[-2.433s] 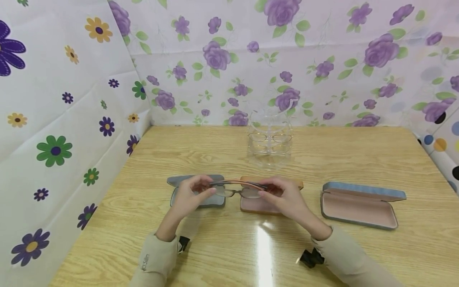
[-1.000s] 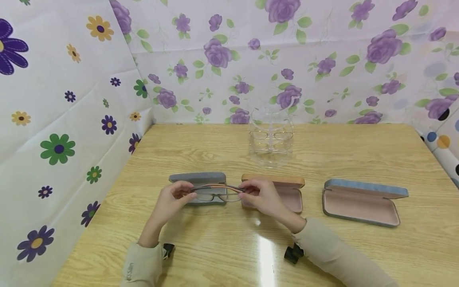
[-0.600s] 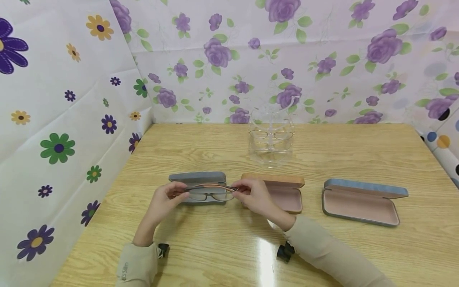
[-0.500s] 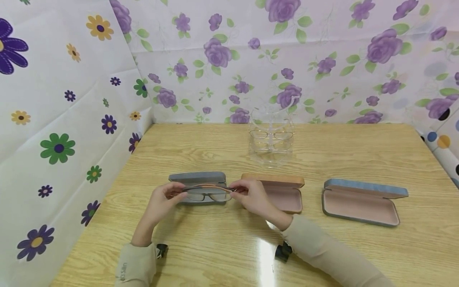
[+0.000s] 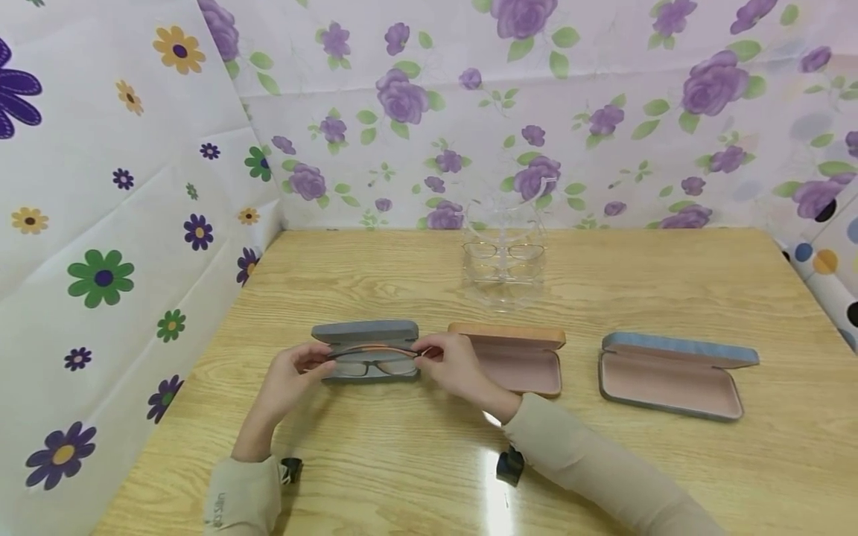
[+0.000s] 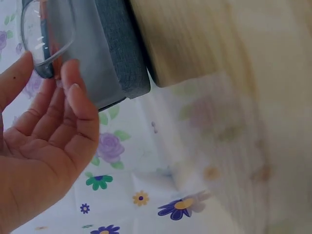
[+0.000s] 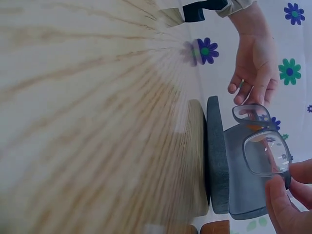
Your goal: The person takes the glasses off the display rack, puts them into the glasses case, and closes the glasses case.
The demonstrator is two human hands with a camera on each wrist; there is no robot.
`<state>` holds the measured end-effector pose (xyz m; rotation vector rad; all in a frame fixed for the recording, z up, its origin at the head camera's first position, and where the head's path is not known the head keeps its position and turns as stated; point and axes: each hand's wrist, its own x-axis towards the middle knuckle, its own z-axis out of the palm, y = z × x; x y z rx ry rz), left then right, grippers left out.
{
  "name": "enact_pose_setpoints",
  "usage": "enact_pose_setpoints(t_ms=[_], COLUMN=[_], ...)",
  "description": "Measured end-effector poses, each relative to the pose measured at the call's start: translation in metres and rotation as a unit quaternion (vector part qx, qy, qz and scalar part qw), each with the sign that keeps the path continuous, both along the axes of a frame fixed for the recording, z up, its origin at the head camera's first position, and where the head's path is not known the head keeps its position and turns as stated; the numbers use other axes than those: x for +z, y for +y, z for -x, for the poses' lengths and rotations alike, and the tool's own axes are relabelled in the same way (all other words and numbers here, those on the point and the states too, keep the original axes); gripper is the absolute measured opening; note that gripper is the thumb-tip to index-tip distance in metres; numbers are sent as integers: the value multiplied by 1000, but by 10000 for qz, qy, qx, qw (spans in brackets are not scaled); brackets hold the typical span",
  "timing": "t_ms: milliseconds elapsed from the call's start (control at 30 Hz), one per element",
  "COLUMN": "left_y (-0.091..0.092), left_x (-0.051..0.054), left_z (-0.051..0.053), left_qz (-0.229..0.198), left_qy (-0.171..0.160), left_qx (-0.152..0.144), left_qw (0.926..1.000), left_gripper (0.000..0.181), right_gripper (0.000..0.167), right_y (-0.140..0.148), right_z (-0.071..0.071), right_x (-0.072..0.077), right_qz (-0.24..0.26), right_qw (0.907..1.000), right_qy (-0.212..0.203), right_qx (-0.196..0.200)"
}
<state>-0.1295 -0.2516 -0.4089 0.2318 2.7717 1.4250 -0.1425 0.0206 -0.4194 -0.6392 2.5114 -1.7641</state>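
Note:
A pair of eyeglasses (image 5: 367, 365) with a dark frame and folded, orange-tinted temples is held level by both hands. My left hand (image 5: 287, 378) pinches one end between thumb and fingers; my right hand (image 5: 457, 366) pinches the other. Below and behind the eyeglasses lies an opened grey-blue glasses case (image 5: 365, 330), its lid tilted back. In the right wrist view the lenses (image 7: 267, 153) hang over the grey lining of that case (image 7: 218, 161). The left wrist view shows the thumb and fingers of the left hand (image 6: 48, 141) at one end of the frame.
An opened orange glasses case (image 5: 512, 366) with pink lining lies just right of the grey one, partly behind the right hand. Farther right sits an opened blue case (image 5: 670, 380). A clear display stand (image 5: 503, 279) bearing eyeglasses stands at the back of the wooden table (image 5: 375, 275).
Both hands have carried the eyeglasses leftward, from between the grey and orange cases to over the grey case. The cases stay where they were.

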Motion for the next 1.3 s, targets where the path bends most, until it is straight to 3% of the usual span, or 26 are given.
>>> enact_pose_setpoints(t_ms=[200, 467, 1300], left_y=[-2, -3, -5], left_x=[3, 8, 9], left_z=[2, 9, 28], left_qz=[102, 760, 1278], left_qy=[-383, -304, -733], left_qx=[49, -139, -226], left_qw=[9992, 9965, 9888], left_gripper=[27, 25, 29], right_gripper=[19, 26, 35], right_y=[-7, -12, -19], right_z=[4, 10, 12], right_x=[2, 1, -4], right_qz=[-289, -472, -716], right_qw=[9995, 9977, 9935], right_qy=[-148, -480, -789], right_qx=[-28, 64, 404])
